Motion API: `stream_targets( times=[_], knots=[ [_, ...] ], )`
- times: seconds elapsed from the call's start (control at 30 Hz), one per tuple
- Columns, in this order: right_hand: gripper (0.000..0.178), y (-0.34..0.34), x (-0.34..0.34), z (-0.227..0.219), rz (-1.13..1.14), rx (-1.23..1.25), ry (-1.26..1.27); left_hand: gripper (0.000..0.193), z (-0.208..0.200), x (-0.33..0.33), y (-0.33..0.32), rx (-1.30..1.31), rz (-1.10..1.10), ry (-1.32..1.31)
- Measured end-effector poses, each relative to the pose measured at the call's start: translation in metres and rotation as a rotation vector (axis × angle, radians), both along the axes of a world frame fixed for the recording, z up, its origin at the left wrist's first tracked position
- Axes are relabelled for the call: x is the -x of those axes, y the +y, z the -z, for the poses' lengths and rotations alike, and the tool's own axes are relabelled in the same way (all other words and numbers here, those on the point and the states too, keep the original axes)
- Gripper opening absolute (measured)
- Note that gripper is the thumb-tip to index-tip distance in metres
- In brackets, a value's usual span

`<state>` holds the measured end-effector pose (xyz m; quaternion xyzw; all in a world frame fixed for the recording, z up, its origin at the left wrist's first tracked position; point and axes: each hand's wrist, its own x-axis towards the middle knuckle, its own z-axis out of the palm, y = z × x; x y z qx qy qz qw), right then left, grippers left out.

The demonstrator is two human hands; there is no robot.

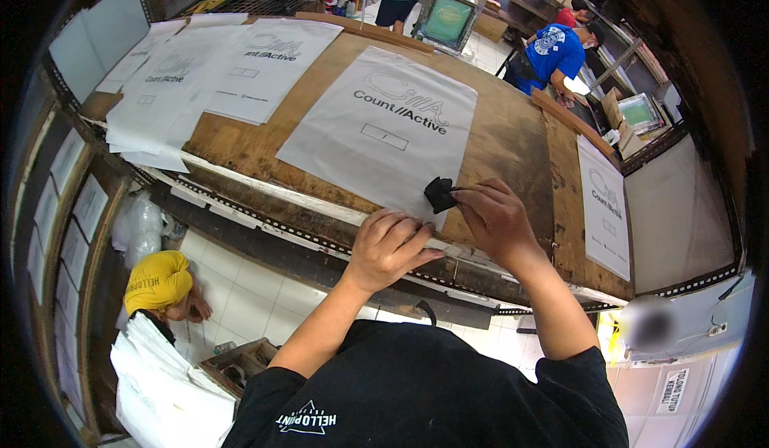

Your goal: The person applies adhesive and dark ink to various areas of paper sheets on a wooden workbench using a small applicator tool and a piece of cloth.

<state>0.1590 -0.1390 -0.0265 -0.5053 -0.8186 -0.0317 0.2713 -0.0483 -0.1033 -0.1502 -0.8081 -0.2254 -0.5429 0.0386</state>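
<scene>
A white printed plastic bag [320, 137] lies flat on the wooden table in front of me, with black lettering, an outlined drawing and a small box on it. My right hand [494, 217] pinches a crumpled black cloth [439, 195] at the bag's near right corner. The cloth touches or hovers just over the bag; I cannot tell which. My left hand [389, 249] rests at the bag's near edge, fingers bent and the thumb pointing right. Nothing shows in its grasp.
Stacks of similar white bags [264, 87] lie on the table's left, and another bag [602, 207] at its right end. Wooden strips edge the wooden table [513, 159]. A person in a yellow head covering [159, 281] is below left; others stand beyond, one in blue [557, 51].
</scene>
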Motion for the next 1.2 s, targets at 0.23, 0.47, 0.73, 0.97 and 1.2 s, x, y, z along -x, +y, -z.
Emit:
stream_targets(
  times=[0.23, 0.47, 0.73, 0.97, 1.2],
  knots=[
    [0.023, 0.013, 0.012, -0.008, -0.103, 0.027, -0.124, 0.042, -0.001, 0.001, 0.002, -0.028, -0.008, 0.022],
    [0.026, 0.032, 0.009, -0.021, -0.182, 0.142, -0.198, 0.043, 0.000, 0.000, 0.002, -0.036, -0.016, 0.013],
    [0.020, 0.033, 0.007, -0.012, -0.227, 0.179, -0.068, 0.041, -0.001, 0.001, 0.004, -0.032, 0.010, -0.005],
    [0.021, 0.043, 0.009, -0.005, -0.316, 0.143, -0.070, 0.040, 0.006, -0.002, 0.001, -0.024, -0.006, -0.030],
    [0.015, 0.121, 0.061, 0.013, -0.433, 0.060, -0.039, 0.042, 0.002, 0.000, 0.004, -0.035, 0.021, -0.035]
  ],
)
